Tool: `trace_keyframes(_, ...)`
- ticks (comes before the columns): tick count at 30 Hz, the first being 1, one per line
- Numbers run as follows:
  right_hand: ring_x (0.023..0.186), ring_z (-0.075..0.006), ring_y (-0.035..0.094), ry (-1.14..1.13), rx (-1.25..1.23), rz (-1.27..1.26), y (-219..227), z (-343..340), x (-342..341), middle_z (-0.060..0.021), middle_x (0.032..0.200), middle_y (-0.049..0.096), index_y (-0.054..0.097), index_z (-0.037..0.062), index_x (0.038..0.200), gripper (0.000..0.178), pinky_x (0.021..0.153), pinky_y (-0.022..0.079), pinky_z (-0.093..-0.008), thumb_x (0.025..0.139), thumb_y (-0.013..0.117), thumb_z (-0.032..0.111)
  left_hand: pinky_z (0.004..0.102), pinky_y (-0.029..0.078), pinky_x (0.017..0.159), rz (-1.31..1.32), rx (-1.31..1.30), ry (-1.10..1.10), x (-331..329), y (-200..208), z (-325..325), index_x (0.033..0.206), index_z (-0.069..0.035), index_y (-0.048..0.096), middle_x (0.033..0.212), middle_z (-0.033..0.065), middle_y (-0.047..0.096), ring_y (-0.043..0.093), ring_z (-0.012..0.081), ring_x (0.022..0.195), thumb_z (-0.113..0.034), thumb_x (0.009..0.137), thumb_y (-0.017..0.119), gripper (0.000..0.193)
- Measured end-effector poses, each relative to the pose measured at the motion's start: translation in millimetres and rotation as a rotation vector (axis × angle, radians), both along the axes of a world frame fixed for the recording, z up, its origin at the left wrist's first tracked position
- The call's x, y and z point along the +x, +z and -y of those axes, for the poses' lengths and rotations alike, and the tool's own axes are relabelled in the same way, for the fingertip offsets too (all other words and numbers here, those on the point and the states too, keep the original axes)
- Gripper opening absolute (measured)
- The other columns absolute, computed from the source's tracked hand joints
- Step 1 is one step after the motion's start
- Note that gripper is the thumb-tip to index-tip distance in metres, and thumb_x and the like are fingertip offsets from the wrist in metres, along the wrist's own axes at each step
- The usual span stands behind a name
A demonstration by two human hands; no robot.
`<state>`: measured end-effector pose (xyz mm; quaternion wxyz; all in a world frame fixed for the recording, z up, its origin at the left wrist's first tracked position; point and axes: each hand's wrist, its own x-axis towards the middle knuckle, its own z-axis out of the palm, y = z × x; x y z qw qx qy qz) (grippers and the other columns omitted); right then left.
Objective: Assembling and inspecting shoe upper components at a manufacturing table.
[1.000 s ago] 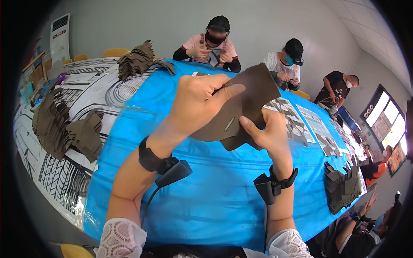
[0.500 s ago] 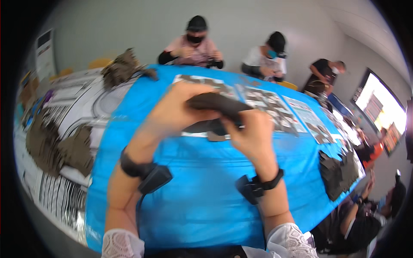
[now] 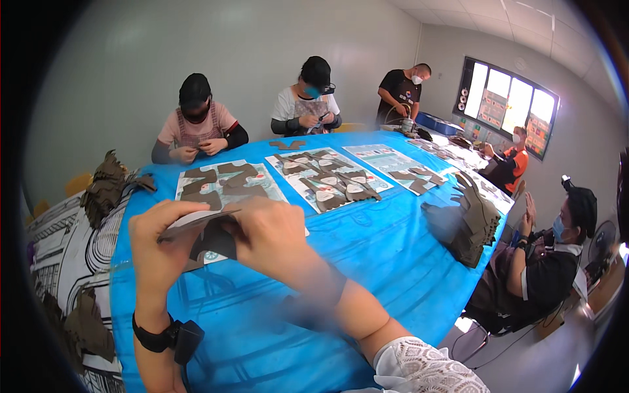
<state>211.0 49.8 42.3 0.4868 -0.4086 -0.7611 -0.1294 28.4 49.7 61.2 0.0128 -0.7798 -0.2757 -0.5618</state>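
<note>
Both hands are raised over the near left part of the blue-covered table, holding a bent, dark grey-brown flat cut piece [image 3: 218,241] between them. My left hand [image 3: 152,239] grips its left side, with the thumb along the upper edge. My right hand [image 3: 274,237] pinches the other side, its fingers curled and partly hidden behind the knuckles. A pale edge shows along the top of the piece. Just beyond lies a printed sheet [image 3: 278,190] bearing similar dark pieces, partly covered by my hands. Both wrists wear black straps; the right one is blurred.
Two more printed sheets with dark pieces [image 3: 327,178] lie farther right. Layered dark pieces stand at the right edge [image 3: 477,226] and left [image 3: 105,187], with more at lower left [image 3: 88,324]. Co-workers [image 3: 198,128] work across the table; another person [image 3: 537,262] sits at right.
The view has swung right, so the table and co-workers appear farther left. My hands stay on the dark piece, which has turned; my right forearm now slants in from the lower right.
</note>
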Motion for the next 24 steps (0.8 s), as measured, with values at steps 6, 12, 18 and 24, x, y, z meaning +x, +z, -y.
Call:
trace_keyframes(6, 0.065, -0.0323, 0.066, -0.023, 0.091, 0.003, -4.6, -2.1, 6.5, -0.012, 0.066, 0.063, 0.066, 0.0078, 0.08, 0.01, 0.054, 0.048, -0.045, 0.079, 0.068, 0.017, 0.0227, 0.051, 0.066, 0.224, -0.045, 0.046, 11.3, -7.5, -4.4, 0.103, -0.002, 0.075, 0.084, 0.0064, 0.075, 0.066, 0.0086, 0.074, 0.004, 0.079, 0.076, 0.024)
trace_keyframes(12, 0.067, -0.0386, 0.067, -0.037, -0.145, 0.12, 8.0, 1.7, -4.0, -0.0186, 0.067, 0.065, 0.069, 0.0088, 0.084, 0.015, 0.058, 0.051, -0.0505, 0.08, 0.071, 0.023, 0.0289, 0.044, 0.054, 0.236, -0.055, 0.152, -4.0, -10.1, -10.7, 0.089, 0.002, 0.07, 0.068, 0.0081, 0.066, 0.057, 0.0101, 0.059, -0.019, 0.095, 0.068, 0.022)
trace_keyframes(18, 0.062, -0.0366, 0.064, -0.061, -0.182, 0.042, 18.9, 15.2, 9.7, -0.0153, 0.062, 0.063, 0.068, 0.0063, 0.084, 0.024, 0.054, 0.048, -0.0436, 0.083, 0.073, 0.03, 0.0297, 0.037, 0.054, 0.417, -0.32, -0.23, 2.6, -16.0, -26.3, 0.086, 0.004, 0.067, 0.057, 0.0028, 0.049, 0.044, 0.0104, 0.058, -0.042, 0.107, 0.042, 0.056)
trace_keyframes(24, 0.046, -0.032, 0.047, 0.032, -0.224, 0.032, 16.3, 9.7, 6.0, -0.0132, 0.05, 0.048, 0.055, 0.0023, 0.069, 0.036, 0.047, 0.037, -0.0407, 0.085, 0.071, 0.03, 0.0281, 0.042, 0.062, 0.609, -0.144, -0.327, -0.3, -17.5, -32.9, 0.109, 0.003, 0.07, 0.073, 0.0057, 0.064, 0.052, 0.0089, 0.068, -0.045, 0.108, 0.035, 0.06)
